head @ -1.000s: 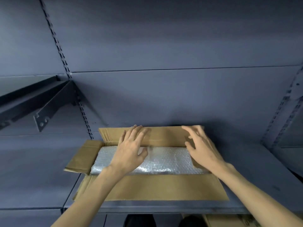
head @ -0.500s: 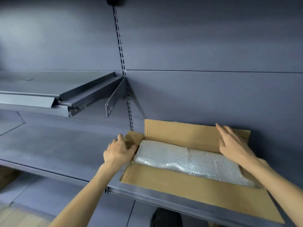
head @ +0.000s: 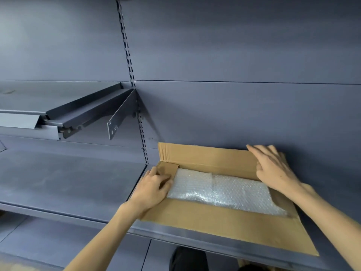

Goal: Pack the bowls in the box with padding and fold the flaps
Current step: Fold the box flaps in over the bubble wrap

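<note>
While the left hand [head: 151, 189] folds the side flap [head: 168, 168], the right hand [head: 273, 169] presses flat.

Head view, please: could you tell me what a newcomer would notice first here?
An open cardboard box sits on the grey shelf, filled with bubble wrap. The left hand folds the short left flap inward, while the right hand rests on the upright back flap.

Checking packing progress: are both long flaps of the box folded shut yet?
No, the far long flap stands upright and the near long flap lies outward.
</note>
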Demonstrator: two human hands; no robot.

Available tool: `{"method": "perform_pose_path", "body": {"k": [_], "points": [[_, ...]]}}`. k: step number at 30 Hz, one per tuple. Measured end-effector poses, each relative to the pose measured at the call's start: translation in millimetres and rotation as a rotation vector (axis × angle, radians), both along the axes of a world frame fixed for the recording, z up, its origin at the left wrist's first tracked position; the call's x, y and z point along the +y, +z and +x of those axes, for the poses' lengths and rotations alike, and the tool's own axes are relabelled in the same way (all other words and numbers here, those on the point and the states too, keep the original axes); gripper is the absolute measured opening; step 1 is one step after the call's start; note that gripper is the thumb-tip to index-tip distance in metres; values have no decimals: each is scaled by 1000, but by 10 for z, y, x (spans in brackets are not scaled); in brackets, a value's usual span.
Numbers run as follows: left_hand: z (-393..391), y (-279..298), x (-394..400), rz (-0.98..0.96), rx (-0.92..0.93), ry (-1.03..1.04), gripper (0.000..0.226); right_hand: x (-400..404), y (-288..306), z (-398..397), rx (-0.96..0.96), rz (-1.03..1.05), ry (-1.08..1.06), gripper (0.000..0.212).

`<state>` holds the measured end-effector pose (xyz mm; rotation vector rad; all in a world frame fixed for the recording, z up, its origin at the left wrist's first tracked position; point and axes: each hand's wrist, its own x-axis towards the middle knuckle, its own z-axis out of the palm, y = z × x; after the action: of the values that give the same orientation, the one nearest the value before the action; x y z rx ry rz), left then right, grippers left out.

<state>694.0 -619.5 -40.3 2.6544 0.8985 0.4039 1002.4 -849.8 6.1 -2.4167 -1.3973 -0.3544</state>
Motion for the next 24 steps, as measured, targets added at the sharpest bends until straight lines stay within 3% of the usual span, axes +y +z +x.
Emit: {"method": "perform_pose_path", "body": {"k": [5,9,11,14,16,20,22,24], "points": [[-9,4,85,-51,-57,-49,34,-40,92,3,19,14,39,48],[-35,-37,76,-73,-193,-3,37,-134,91,-67,99,-61,39,43],[-27,-36,49,31,-216,78,53,-230,31,-118,124,-94,69,38],[-7,28,50,265,-77,165,94,-362,-63,-204,103,-174,97,31],[8,61,59,333,8,93,98,-433,-70,-268,133,-234,81,55],[69,27,32,278,5,-111,54,-542,-59,-485,272,-518,43,122],[112,10,-13,259,-16,-134,40,-583,-96,-590,303,-646,77,141],[148,20,-66,214,-6,-112,42,-604,-111,-657,350,-720,111,147]]}}
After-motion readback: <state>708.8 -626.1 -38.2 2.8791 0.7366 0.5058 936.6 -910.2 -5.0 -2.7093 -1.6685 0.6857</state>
